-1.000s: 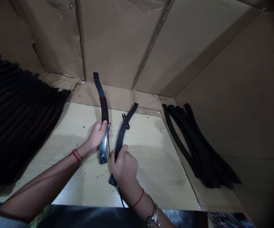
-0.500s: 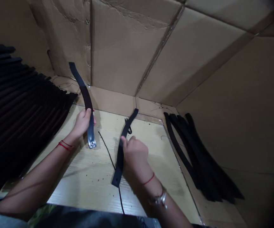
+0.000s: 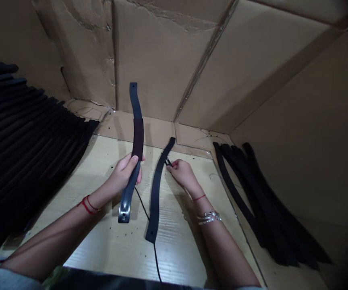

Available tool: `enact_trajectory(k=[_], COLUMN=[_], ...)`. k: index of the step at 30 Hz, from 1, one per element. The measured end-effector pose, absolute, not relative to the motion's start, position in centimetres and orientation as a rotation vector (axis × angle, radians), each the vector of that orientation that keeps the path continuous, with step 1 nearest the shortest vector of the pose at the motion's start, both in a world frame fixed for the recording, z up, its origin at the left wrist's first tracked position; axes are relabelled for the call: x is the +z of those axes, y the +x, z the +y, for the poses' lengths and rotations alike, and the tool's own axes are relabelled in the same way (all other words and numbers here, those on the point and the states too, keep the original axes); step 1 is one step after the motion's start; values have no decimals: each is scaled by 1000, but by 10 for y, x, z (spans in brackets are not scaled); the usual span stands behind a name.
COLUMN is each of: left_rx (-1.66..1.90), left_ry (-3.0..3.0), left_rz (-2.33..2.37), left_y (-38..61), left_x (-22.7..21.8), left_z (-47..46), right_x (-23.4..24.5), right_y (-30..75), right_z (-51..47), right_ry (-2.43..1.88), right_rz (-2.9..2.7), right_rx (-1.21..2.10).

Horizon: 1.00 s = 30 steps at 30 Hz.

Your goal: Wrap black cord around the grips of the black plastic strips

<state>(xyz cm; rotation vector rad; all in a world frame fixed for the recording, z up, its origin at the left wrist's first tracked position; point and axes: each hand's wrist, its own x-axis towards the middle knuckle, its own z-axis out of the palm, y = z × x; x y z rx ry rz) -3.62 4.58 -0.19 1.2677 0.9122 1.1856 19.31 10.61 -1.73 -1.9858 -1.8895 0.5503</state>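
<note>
My left hand (image 3: 125, 174) is closed round the middle of a long curved black strap (image 3: 133, 145) and holds it upright above the light wooden board (image 3: 110, 241). A second black strap (image 3: 157, 189) lies flat on the board just right of it. My right hand (image 3: 182, 172) reaches past that strap to a small pair of black snips (image 3: 167, 161) by its far end, fingers pinched at them. A thin black thread (image 3: 145, 211) trails across the board between the two straps.
A stack of dark ribbed strips (image 3: 23, 141) fills the left side. Several more black straps (image 3: 261, 201) lie in a pile at the right. Cardboard walls (image 3: 168, 60) close in the back and right side.
My left hand has swung its strap from the left back toward the middle. My right hand has let go of the lying strap and moved forward to the snips.
</note>
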Motion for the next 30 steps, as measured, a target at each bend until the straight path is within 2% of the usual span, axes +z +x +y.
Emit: enact_trajectory(k=[9, 12, 15, 18, 21, 27, 30], left_rx=[1166, 1165, 1195, 1215, 1203, 1201, 1195], left_ry=[1301, 1339, 1422, 1519, 1566, 1519, 1499], left_rz=[927, 921, 926, 940, 948, 1008, 1005], left_y=[-31, -29, -27, -27, -27, -26, -25], left_x=[2, 6, 7, 7, 6, 4, 2], left_z=[36, 29, 25, 23, 22, 21, 22], right_x=[20, 33, 38, 33, 25, 18, 16], right_y=[215, 197, 173, 155, 145, 133, 128], right_z=[74, 52, 33, 19, 8, -7, -9], right_ry=[-1975, -1717, -1146, -960, -1011, -1144, -1171], right_rz=[-1642, -1538, -1265, -1154, -1170, -1626, -1641], right_rx=[844, 1038, 1343, 1457, 1389, 920, 861])
